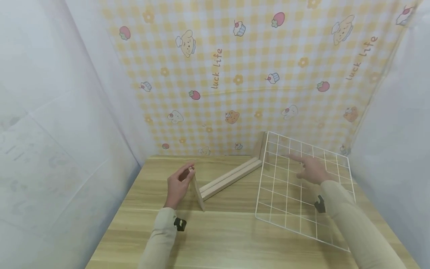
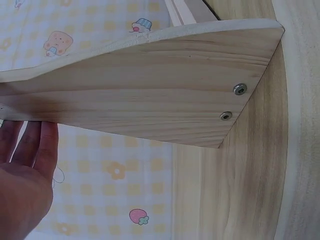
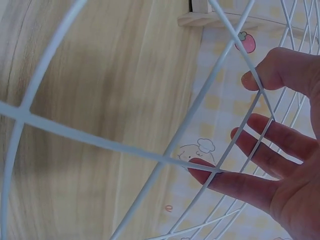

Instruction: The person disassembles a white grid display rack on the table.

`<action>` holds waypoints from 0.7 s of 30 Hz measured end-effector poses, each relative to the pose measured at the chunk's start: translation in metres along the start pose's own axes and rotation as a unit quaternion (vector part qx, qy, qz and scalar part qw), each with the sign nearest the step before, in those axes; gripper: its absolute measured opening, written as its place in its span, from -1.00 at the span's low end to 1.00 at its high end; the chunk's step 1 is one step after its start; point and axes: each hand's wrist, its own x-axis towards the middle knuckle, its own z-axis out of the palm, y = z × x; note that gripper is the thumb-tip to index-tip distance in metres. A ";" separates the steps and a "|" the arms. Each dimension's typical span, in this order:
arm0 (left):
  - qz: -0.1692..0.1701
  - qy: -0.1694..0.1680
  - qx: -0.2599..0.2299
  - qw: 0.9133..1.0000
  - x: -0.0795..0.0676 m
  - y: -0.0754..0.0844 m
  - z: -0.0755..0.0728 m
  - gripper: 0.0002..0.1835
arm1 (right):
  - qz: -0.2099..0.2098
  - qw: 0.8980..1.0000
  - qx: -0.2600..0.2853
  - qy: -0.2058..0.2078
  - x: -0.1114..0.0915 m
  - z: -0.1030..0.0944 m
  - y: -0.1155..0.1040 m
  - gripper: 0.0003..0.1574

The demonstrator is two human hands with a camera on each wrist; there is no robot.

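**Wire grid lies to the right of the wooden frame, the two closest at the far end**

Nearest the person, the bench shows bare wood grain, with the grid's near edge slanting across its right side. The right hand is the one at the grid. Its grip is loose: thumb and fingers spread, mostly straight, against the wires, which cross in front of them in the right wrist view. A shadow below suggests that part of the grid is raised.

At much the same depth on the left, the left hand pinches the upper end of the frame's near side panel. That panel stands upright with a lean, its long axis running from the grip down to the bench. Two bolt heads sit near its lower end.

From there, two parallel rails run away to the far right, so their long axis leads from the left grip toward the grid. The gap between rails and grid is wide close to the person and narrows with distance. At the far end, the grid's upper left corner overlaps the far side panel; whether they touch I cannot tell. Behind everything hangs a yellow checked cloth.
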 end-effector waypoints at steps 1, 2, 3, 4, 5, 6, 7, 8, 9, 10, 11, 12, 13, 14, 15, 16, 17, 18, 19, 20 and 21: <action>-0.007 0.000 0.000 1.000 -0.001 0.001 0.000 -0.66 | 0.001 1.000 0.000 -0.002 0.000 0.001 0.000 0.12; -0.014 0.001 -0.002 1.000 -0.003 0.001 0.000 -0.66 | 0.002 1.000 0.002 -0.003 -0.001 0.001 0.000 0.12; -0.018 0.002 -0.002 1.000 -0.004 0.002 -0.001 -0.66 | 0.002 1.000 0.001 -0.005 -0.001 0.002 0.000 0.12; -0.017 0.005 -0.001 1.000 -0.005 0.000 -0.001 -0.67 | 0.004 1.000 0.002 -0.009 -0.002 0.003 -0.001 0.12; -0.017 0.008 -0.002 1.000 -0.006 -0.003 -0.002 -0.67 | 0.006 1.000 0.001 -0.012 -0.002 0.004 -0.002 0.12; -0.018 0.009 0.001 1.000 -0.008 -0.002 -0.002 -0.68 | 0.008 1.000 -0.002 -0.014 -0.003 0.006 -0.002 0.11; -0.019 0.011 0.005 1.000 -0.010 0.000 -0.003 -0.69 | 0.009 1.000 -0.006 -0.017 -0.003 0.007 -0.001 0.11; -0.020 0.011 0.006 1.000 -0.012 0.002 -0.003 -0.69 | 0.009 1.000 -0.009 -0.021 -0.003 0.009 -0.001 0.10; -0.019 0.011 0.007 1.000 -0.014 0.004 -0.003 -0.69 | 0.010 1.000 -0.009 -0.026 -0.003 0.011 -0.001 0.10; -0.021 0.011 0.009 1.000 -0.016 0.006 -0.003 -0.69 | 0.011 1.000 -0.010 -0.027 -0.004 0.012 -0.001 0.10; -0.022 0.010 0.011 1.000 -0.018 0.008 -0.003 -0.69 | 0.009 0.999 -0.012 -0.028 -0.004 0.014 0.000 0.10; -0.023 0.011 0.013 1.000 -0.020 0.010 -0.003 -0.69 | 0.007 0.999 -0.011 -0.030 -0.004 0.016 0.000 0.10; -0.022 0.012 0.014 1.000 -0.022 0.011 -0.003 -0.69 | 0.004 0.999 -0.009 -0.032 -0.004 0.018 0.000 0.10; -0.023 0.014 0.016 1.000 -0.023 0.012 -0.003 -0.69 | 0.003 0.999 -0.005 -0.036 -0.004 0.020 0.000 0.11; -0.021 0.018 0.020 0.999 -0.025 0.012 -0.003 -0.69 | 0.002 0.999 -0.001 -0.038 -0.004 0.022 0.000 0.11; -0.021 0.023 0.023 0.999 -0.027 0.012 -0.003 -0.70 | 0.000 0.999 -0.003 -0.039 -0.004 0.024 -0.001 0.11; -0.017 0.026 0.025 0.999 -0.028 0.011 -0.004 -0.70 | 0.000 0.999 -0.004 -0.042 -0.003 0.026 -0.001 0.12; -0.011 0.029 0.027 0.999 -0.030 0.010 -0.004 -0.70 | -0.002 0.999 -0.006 -0.044 -0.003 0.027 -0.002 0.12; -0.005 0.033 0.030 0.999 -0.032 0.009 -0.004 -0.71 | -0.002 0.999 -0.009 -0.047 -0.003 0.029 -0.002 0.11; 0.000 0.036 0.033 0.999 -0.033 0.007 -0.004 -0.71 | 0.000 0.999 -0.009 -0.048 -0.002 0.031 -0.002 0.12; 0.007 0.039 0.035 0.999 -0.035 0.006 -0.004 -0.71 | 0.001 0.999 -0.012 -0.048 -0.001 0.033 -0.003 0.12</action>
